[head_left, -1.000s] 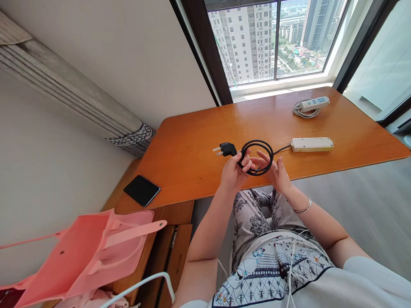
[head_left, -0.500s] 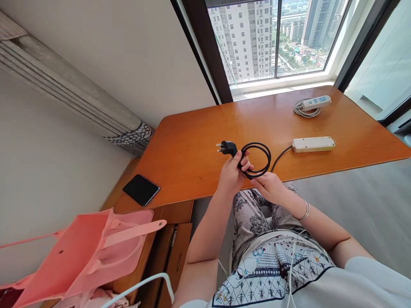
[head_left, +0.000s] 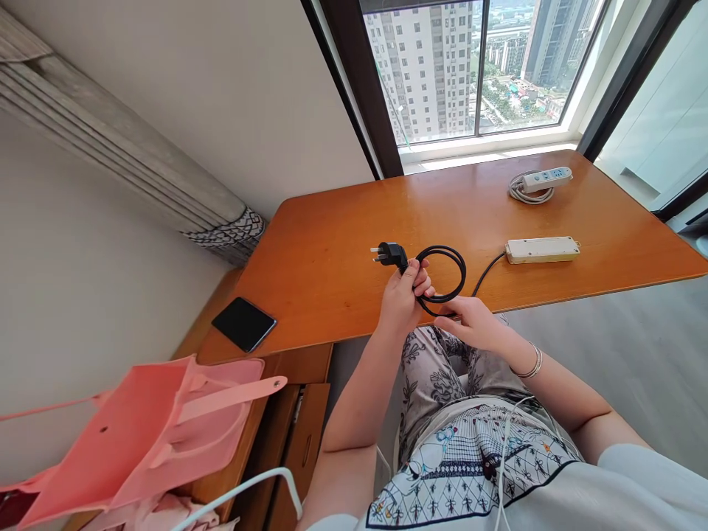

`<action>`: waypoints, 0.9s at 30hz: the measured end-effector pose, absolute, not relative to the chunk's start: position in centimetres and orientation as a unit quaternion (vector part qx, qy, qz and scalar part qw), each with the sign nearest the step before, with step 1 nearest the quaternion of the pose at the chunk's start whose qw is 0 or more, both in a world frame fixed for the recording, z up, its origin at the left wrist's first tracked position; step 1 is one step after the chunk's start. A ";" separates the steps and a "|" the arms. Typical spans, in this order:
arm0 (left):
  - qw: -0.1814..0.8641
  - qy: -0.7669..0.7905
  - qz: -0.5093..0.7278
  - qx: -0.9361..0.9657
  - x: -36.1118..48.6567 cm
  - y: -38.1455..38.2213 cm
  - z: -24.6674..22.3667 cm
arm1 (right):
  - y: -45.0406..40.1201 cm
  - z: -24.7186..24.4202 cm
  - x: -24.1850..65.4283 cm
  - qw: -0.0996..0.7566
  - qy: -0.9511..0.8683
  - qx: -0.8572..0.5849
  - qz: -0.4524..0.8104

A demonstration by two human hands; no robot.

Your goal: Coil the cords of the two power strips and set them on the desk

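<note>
A black power cord (head_left: 463,274) is looped into a coil just above the table's near edge. My left hand (head_left: 408,296) is closed round the coil's left side, right behind the black plug (head_left: 390,254), whose metal prongs point left. At the coil's lower right, my right hand (head_left: 470,322) has its fingers around the cord's running part; the fingertips are partly hidden. From there the cord runs up to a white power strip (head_left: 543,250) lying on the table to the right, its sockets not visible.
On the wooden table (head_left: 326,243), a second power strip (head_left: 547,178) with a coiled grey cable lies at the back right. A dark phone or tablet (head_left: 244,324) rests at the left edge. A pink bag (head_left: 166,435) stands at the lower left. A window (head_left: 476,74) is behind.
My right hand has shifted slightly right and its fingers have moved along the cord. A lower loop of the coil hangs a little looser. My left hand stays nearly still.
</note>
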State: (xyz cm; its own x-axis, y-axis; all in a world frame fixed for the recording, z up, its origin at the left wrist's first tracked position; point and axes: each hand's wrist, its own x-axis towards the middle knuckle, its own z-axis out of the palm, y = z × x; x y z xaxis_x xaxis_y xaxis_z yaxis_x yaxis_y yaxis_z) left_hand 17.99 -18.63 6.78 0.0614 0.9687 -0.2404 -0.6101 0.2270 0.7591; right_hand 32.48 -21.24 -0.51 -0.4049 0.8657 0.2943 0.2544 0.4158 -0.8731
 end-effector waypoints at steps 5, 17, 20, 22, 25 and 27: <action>0.655 0.387 0.580 0.290 18.1 -18.6 5.8 | -20.2 -0.5 32.9 0.577 -0.549 -0.379 0.472; 0.660 0.394 0.502 0.397 17.1 -18.6 5.5 | -19.0 1.1 34.2 0.578 -0.469 -0.374 0.553; 0.688 0.371 0.497 0.377 17.0 -18.4 5.5 | -18.7 1.0 34.3 0.572 -0.435 -0.361 0.594; 0.683 0.373 0.504 0.375 17.1 -18.4 5.3 | -18.7 1.1 34.2 0.574 -0.425 -0.363 0.598; 0.641 0.402 0.504 0.417 17.1 -18.3 5.1 | -18.9 1.1 33.9 0.588 -0.430 -0.377 0.572; 0.607 0.423 0.493 0.457 17.0 -18.3 5.0 | -19.1 1.1 33.8 0.591 -0.446 -0.383 0.552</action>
